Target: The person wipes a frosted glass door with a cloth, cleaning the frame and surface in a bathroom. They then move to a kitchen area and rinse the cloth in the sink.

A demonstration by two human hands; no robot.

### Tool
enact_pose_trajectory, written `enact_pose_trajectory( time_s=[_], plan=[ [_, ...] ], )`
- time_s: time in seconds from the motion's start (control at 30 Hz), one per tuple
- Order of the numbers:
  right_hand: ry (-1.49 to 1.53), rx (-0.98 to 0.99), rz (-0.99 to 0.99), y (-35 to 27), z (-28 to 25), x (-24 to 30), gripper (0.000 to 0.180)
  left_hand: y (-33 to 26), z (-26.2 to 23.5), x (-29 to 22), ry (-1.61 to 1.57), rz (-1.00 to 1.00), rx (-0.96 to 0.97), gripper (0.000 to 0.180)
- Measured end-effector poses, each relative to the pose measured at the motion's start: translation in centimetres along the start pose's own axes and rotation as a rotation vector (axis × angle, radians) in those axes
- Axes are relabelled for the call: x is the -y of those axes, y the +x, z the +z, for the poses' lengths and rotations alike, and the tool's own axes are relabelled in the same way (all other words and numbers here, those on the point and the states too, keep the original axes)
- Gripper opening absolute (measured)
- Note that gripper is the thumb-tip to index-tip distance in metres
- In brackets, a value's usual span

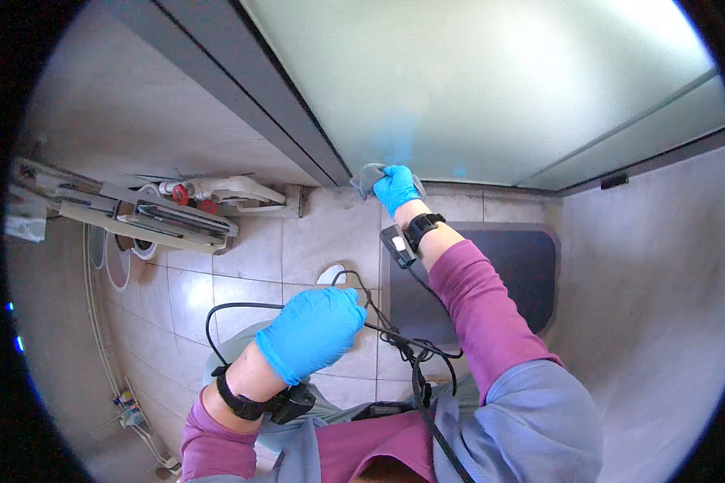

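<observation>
Right hand [396,190], blue-gloved: stretched forward to the lower left corner of a frosted glass panel [491,88], fingers closed around a gray cloth [368,179]. Cloth at the foot of the panel, right beside the dark gray frame [225,72], with edges showing on both sides of the glove; exact area of contact impossible to tell. Left hand [314,334], also blue-gloved: low in front of the body, back upward, fingers curled under; cannot tell whether gripping anything. Black cables [419,346] close by, looped to the left of that hand and tangled to the right. Black wristbands [424,229] on both wrists, each with a small device. Purple sleeves [487,314] under a light blue garment [540,410]. Below the right forearm: dark gray mat [499,282] on pale floor tiles [322,233]. Beyond the left hand, a white shoe tip [331,274]. Farther left: white pipe [246,191] with red valve handle [180,195].
</observation>
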State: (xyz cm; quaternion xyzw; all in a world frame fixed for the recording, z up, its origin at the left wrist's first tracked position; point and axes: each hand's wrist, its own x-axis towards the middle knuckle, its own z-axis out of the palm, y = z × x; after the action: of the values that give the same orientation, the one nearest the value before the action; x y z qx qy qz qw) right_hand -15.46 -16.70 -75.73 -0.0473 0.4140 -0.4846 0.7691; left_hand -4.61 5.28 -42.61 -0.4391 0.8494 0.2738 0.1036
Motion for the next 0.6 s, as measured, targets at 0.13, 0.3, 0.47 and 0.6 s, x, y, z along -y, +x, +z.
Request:
enact_pose_trajectory(
  time_s=[0.13, 0.3, 0.47, 0.6],
  plan=[
    [0.121, -0.041, 0.159, -1.0, 2.7, -0.2, 0.026, 0.4, 1.1, -1.6, 0.087, -0.011, 0.035, 0.011],
    [0.014, 0.323, 0.162, -7.3, 9.6, 4.9, 0.023, 0.0, 0.9, -1.6, 0.151, 0.033, -0.007, 0.013],
    [-0.606, 0.485, -0.378, -16.9, 19.0, 12.4, 0.017, 0.8, 0.4, -1.9, 0.186, 0.158, -0.145, 0.011],
    [-0.390, 0.793, -0.457, -24.1, 23.7, 20.4, 0.017, 2.6, 0.5, -2.9, 0.115, 0.078, -0.168, 0.006]
  ],
)
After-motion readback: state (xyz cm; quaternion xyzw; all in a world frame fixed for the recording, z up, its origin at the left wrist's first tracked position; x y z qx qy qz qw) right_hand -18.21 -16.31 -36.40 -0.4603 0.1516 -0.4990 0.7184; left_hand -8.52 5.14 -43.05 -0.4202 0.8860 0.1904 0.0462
